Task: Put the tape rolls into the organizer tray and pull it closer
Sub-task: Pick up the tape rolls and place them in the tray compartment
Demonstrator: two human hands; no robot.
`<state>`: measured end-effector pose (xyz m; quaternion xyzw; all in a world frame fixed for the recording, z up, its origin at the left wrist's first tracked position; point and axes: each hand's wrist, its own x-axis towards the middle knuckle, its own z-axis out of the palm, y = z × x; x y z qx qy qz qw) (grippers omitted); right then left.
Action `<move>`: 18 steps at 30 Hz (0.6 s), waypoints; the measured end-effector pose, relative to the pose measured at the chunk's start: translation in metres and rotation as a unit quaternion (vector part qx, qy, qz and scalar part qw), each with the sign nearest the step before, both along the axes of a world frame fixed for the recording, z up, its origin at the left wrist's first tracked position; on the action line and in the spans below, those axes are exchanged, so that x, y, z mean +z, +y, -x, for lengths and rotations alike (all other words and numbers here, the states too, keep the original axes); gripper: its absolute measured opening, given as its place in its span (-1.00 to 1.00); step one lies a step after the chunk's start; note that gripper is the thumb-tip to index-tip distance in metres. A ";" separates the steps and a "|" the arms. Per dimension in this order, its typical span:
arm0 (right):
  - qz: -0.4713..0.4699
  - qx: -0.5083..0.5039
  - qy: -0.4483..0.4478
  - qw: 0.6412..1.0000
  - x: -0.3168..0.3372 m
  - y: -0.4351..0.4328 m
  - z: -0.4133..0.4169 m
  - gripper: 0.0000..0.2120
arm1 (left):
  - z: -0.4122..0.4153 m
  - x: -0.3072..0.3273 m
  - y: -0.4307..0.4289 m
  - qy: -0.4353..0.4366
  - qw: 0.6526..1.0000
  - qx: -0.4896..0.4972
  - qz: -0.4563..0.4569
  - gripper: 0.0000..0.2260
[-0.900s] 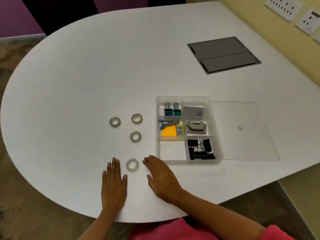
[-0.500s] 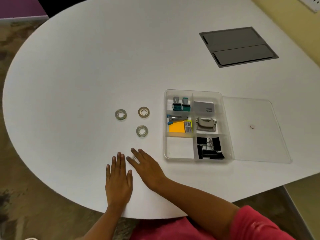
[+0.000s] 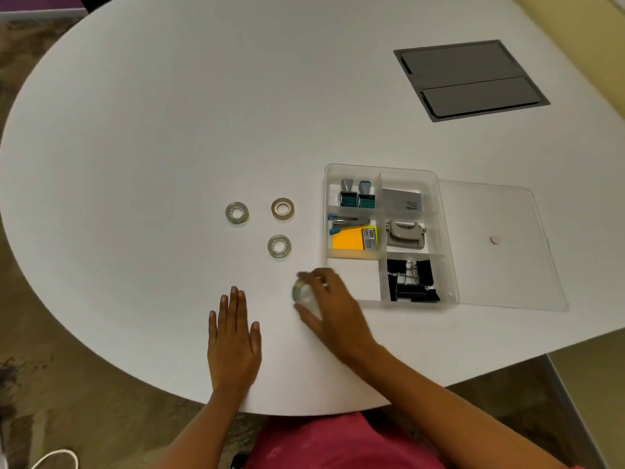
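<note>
Three tape rolls lie flat on the white table: a clear one (image 3: 237,213) at the left, a tan one (image 3: 282,208) beside it, and another clear one (image 3: 279,246) nearer me. My right hand (image 3: 329,308) holds a fourth clear tape roll (image 3: 300,292) on edge, just left of the clear organizer tray (image 3: 449,265). The tray's near-left compartment (image 3: 353,279) holds nothing. My left hand (image 3: 233,340) rests flat on the table, fingers together.
The tray's other compartments hold stamps, a stapler, orange sticky notes, a hole punch, a grey box and black binder clips. Its clear lid (image 3: 500,245) lies to the right. A dark cable hatch (image 3: 470,79) sits far right. The table edge curves close to me.
My right hand reached onto the nearest tape roll, closed on it and lifted it toward the tray. The left hand stayed flat. The camera tilted down.
</note>
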<state>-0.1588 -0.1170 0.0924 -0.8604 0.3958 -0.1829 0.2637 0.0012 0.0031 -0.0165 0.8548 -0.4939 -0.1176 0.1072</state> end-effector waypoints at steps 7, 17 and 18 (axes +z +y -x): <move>-0.023 -0.179 0.131 0.975 0.002 -0.046 0.061 -0.56 | 0.001 0.001 -0.001 -0.003 1.000 -0.002 -0.005 -0.45; -0.052 -0.090 0.425 0.899 0.005 -0.071 0.042 -0.68 | 0.000 0.004 -0.002 0.003 1.000 -0.003 -0.014 -0.45; -0.046 -0.083 0.443 0.892 0.005 -0.072 0.039 -0.72 | 0.000 0.004 -0.002 0.004 1.000 -0.002 -0.016 -0.45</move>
